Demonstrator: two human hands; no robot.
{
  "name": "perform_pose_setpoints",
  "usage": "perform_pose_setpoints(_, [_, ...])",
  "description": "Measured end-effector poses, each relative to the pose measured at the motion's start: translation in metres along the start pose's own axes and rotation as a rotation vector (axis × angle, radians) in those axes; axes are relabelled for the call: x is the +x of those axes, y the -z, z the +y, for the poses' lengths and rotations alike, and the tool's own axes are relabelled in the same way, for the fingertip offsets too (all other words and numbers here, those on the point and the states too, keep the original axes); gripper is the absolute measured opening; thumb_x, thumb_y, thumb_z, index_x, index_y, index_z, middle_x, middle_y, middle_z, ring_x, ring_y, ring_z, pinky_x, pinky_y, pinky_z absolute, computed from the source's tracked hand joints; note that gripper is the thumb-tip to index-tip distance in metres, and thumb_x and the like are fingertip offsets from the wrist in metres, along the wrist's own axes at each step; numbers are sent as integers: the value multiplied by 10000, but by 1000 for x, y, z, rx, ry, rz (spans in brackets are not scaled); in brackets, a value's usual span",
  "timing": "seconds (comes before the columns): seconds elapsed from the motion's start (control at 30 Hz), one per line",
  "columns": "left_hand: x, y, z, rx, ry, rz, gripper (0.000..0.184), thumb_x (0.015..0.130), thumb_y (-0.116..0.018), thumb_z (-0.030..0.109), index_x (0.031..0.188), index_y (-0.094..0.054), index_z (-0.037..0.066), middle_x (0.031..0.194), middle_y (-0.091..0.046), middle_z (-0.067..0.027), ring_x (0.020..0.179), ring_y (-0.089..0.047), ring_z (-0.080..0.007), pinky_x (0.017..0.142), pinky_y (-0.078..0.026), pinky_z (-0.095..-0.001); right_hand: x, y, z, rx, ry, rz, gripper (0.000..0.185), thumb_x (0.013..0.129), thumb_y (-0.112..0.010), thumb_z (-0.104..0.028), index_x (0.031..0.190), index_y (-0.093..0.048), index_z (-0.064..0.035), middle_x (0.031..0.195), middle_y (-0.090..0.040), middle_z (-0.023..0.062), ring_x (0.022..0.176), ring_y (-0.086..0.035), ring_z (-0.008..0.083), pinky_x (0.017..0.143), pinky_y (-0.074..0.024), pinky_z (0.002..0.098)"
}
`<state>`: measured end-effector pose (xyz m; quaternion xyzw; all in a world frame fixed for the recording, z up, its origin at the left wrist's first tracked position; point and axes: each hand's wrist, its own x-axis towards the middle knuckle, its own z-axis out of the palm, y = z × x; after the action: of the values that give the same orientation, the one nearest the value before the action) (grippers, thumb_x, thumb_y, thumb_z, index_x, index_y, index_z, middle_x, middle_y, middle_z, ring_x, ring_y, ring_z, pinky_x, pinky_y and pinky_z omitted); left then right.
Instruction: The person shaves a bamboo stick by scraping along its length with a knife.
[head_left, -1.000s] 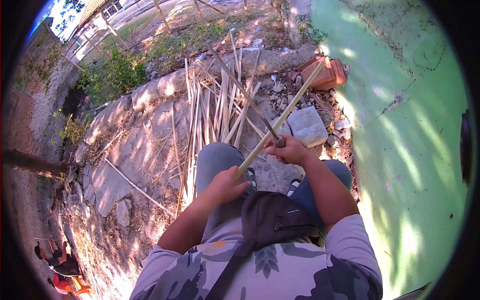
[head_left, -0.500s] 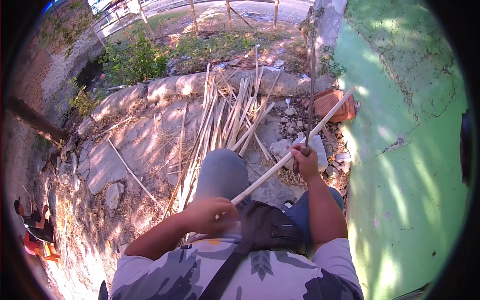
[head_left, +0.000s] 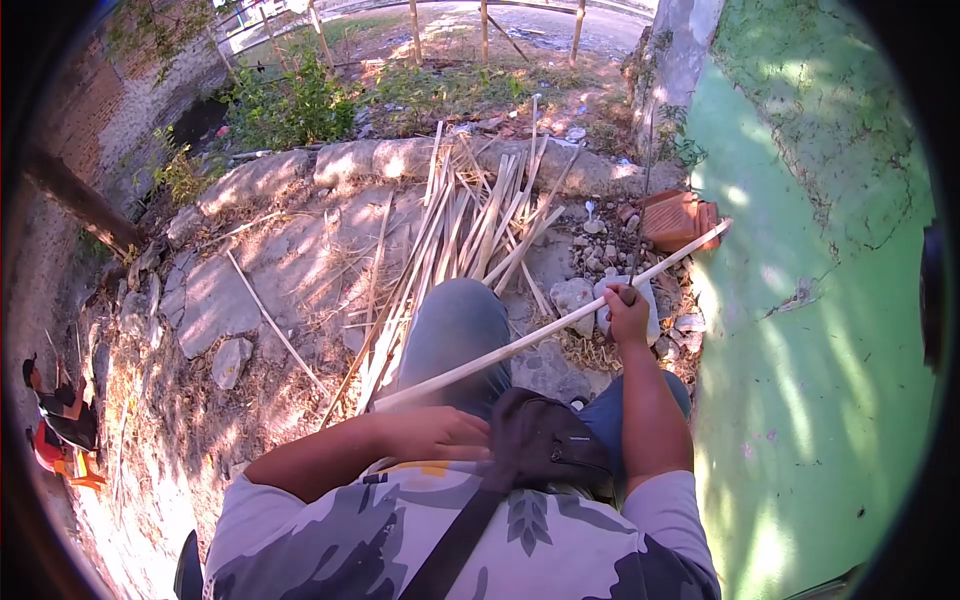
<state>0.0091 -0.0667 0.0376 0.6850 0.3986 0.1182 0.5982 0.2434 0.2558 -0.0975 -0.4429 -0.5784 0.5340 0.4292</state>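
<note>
My right hand (head_left: 627, 318) is closed around the dark handle of a machete (head_left: 636, 264), whose long thin blade points away from me, nearly edge-on. A pale wooden strip (head_left: 500, 353), probably split bamboo, crosses at this hand; whether the fingers grip it too I cannot tell. It slants from over my raised knee toward the orange tiles. My left hand (head_left: 450, 432) lies by my lap with fingers stretched toward the black bag (head_left: 550, 435). The strip's lower end is beside the left wrist, partly hidden there. Beyond my knee lies a heap of similar strips (head_left: 470, 225).
Orange roof tiles (head_left: 678, 220), stones (head_left: 575, 300) and rubble line the foot of the green wall (head_left: 800, 300) at right. A low stone kerb (head_left: 370, 163) runs behind the heap. A person (head_left: 68, 410) sits at far left.
The wooden strip has swung flatter, its far end lower and its near end further left. My left hand, blurred before, now lies still near the bag. My right hand has turned and shifted slightly right.
</note>
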Motion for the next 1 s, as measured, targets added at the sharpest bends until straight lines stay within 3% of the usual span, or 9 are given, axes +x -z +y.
perform_pose_setpoints(0.1, [11, -8, -3, 60, -152, 108, 480, 1069, -540, 341, 1347, -613, -43, 1399, -593, -248, 1319, -543, -428, 1119, -425, -492, -1, 2, 3, 18, -12, -1, 144, 917, -757, -130, 1006, -742, -18, 765, -660, 3, 568, -546, 71, 514, -436, 253])
perform_pose_setpoints(0.23, [23, -15, -18, -32, -164, 63, 474, 1020, -598, 342, 1299, -623, -40, 1366, -601, -254, 1277, -560, -419, 1105, -435, -481, 1, 4, 7, -24, -6, 31, 138, 915, -767, -143, 996, -746, -32, 757, -653, -2, 569, -552, 78, 515, -440, 260])
perform_pose_setpoints(0.3, [27, -17, -22, -25, -165, 64, 472, 1009, -608, 337, 1297, -625, -37, 1368, -601, -256, 1268, -565, -409, 1099, -437, -480, 1, 4, 10, -23, -5, 16, 140, 915, -770, -147, 997, -746, -35, 753, -651, -5, 569, -554, 82, 514, -441, 263])
perform_pose_setpoints(0.4, [29, -6, -5, 53, -5, -117, 475, 1007, -618, 336, 1306, -619, -33, 1363, -605, -252, 1273, -566, -397, 1098, -436, -477, 3, 5, 12, -41, -21, 19, 143, 915, -770, -150, 1001, -747, -37, 755, -653, -5, 575, -563, 83, 511, -446, 266])
perform_pose_setpoints(0.5, [29, -2, 1, 7, -42, -111, 510, 1014, -615, 358, 1342, -604, -32, 1387, -593, -253, 1304, -550, -393, 1115, -424, -471, 5, 3, 14, -40, -15, 22, 139, 915, -770, -151, 998, -748, -41, 757, -655, -3, 579, -571, 86, 507, -452, 271])
perform_pose_setpoints(0.7, [23, -19, -28, -152, -260, 87, 611, 983, -674, 398, 1425, -566, -10, 1463, -542, -255, 1375, -493, -393, 1166, -372, -474, 6, 6, 15, -56, -8, 29, 171, 904, -779, -169, 1005, -760, -33, 794, -686, 17, 583, -575, 94, 519, -475, 270])
perform_pose_setpoints(0.8, [28, -23, -30, -73, -231, 83, 613, 959, -708, 376, 1417, -570, -7, 1464, -544, -248, 1378, -486, -394, 1171, -365, -480, 7, 1, 13, -44, 4, 34, 152, 927, -758, -144, 1014, -754, -20, 784, -654, 13, 556, -542, 85, 503, -448, 257])
perform_pose_setpoints(1.0, [36, -4, 6, 84, -20, -156, 520, 963, -699, 255, 1390, -578, -15, 1437, -563, -246, 1330, -527, -399, 1158, -389, -471, 8, 1, 16, -67, 6, 33, 155, 924, -760, -148, 1013, -754, -21, 793, -659, 13, 565, -549, 85, 504, -453, 254])
